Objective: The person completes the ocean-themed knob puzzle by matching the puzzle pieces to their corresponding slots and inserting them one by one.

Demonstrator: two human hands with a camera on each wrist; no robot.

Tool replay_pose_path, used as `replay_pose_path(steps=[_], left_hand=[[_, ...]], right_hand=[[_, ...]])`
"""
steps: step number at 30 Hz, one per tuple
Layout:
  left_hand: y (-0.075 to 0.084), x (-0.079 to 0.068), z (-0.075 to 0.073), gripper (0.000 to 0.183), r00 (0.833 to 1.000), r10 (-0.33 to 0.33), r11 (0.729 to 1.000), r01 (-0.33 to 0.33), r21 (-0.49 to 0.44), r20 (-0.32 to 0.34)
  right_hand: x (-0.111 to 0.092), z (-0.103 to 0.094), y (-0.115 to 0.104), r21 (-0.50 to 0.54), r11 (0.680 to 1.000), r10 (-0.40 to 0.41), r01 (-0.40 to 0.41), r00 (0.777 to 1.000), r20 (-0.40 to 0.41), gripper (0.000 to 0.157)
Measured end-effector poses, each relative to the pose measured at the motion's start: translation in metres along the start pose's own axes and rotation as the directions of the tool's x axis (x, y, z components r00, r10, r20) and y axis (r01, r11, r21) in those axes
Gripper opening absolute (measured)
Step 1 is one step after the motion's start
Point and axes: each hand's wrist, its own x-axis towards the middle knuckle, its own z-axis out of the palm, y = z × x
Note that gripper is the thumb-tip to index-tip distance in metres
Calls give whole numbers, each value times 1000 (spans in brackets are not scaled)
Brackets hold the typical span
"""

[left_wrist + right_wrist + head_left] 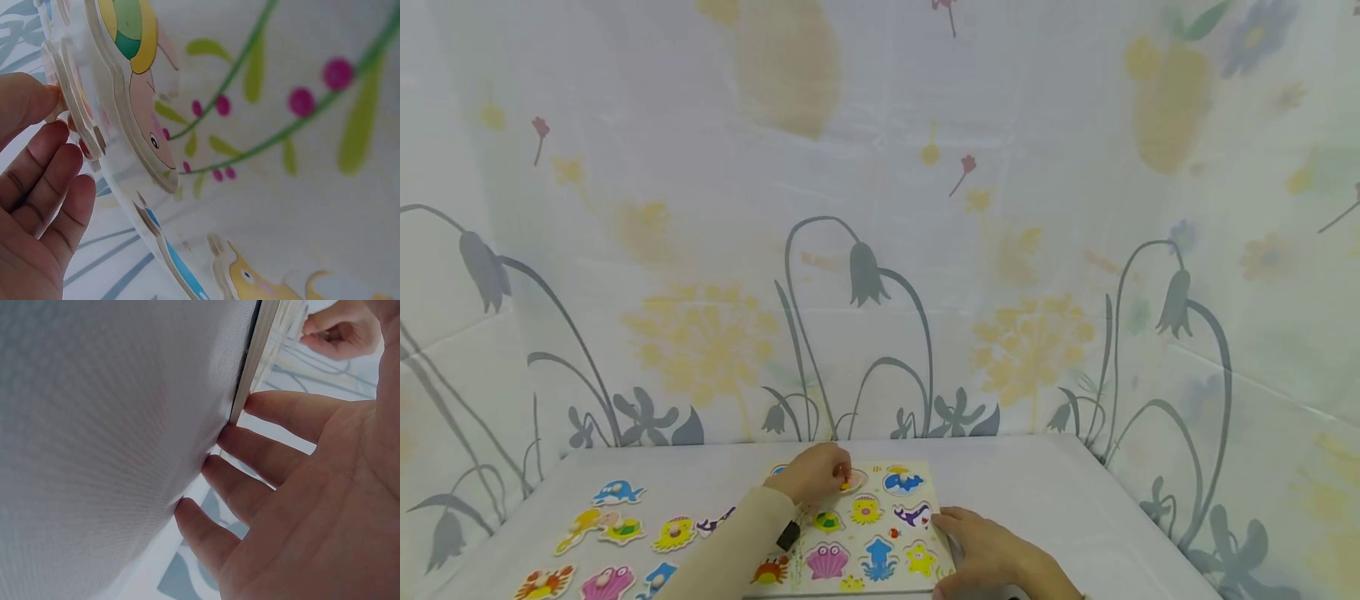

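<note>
A cream wooden puzzle board (850, 531) with sea-animal pictures lies on the table. My left hand (812, 473) is over its far part, thumb and fingertips pinching a thin wooden puzzle piece (76, 100), seen nearly edge-on in the left wrist view; its picture is mostly hidden. At the board's right side, my right hand (988, 552) has its fingers extended. In the right wrist view, a fingertip touches the board's edge (255, 362) and the others touch the white table cover (137, 437).
Loose puzzle pieces lie left of the board: a blue whale (617, 492), a turtle (622, 530), a yellow octopus (675, 533), a crab (545, 582), a pink shell (607, 583) and others. My left sleeve (730, 546) covers part of this area. A flower-patterned curtain (880, 167) hangs behind.
</note>
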Motion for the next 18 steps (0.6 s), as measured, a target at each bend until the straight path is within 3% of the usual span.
replay_pose_path(steps=[11, 18], left_hand=[[5, 10, 7, 15, 989, -141, 989, 143, -42, 48], [2, 15, 12, 13, 984, -170, 984, 173, -46, 57]], right_hand=[[-1, -1, 0, -14, 1000, 4, -4, 1000, 10, 93], [1, 0, 1, -38, 999, -9, 9, 1000, 13, 94]])
